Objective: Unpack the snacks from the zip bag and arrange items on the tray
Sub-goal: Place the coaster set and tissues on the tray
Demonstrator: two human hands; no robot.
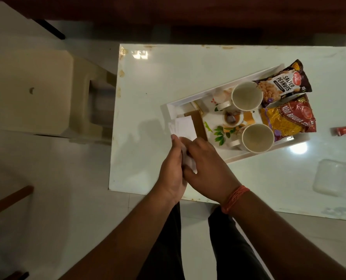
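White paper (188, 164) is pinched between the left hand (173, 168) and right hand (206, 166) at the tray's (240, 156) seven o'clock corner, while two snack packets (285, 85) lie at its three o'clock end on the surface (151, 81).

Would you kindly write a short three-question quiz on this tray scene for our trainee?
1. True or false: both mugs on the tray look empty.
2. Which packet lies farther from the person: A) peanuts B) bhujia?
3. What are the left hand and right hand holding between them?

Key
1. True.
2. A.
3. White paper, perhaps napkins; more white sheets lie on the tray's near corner.
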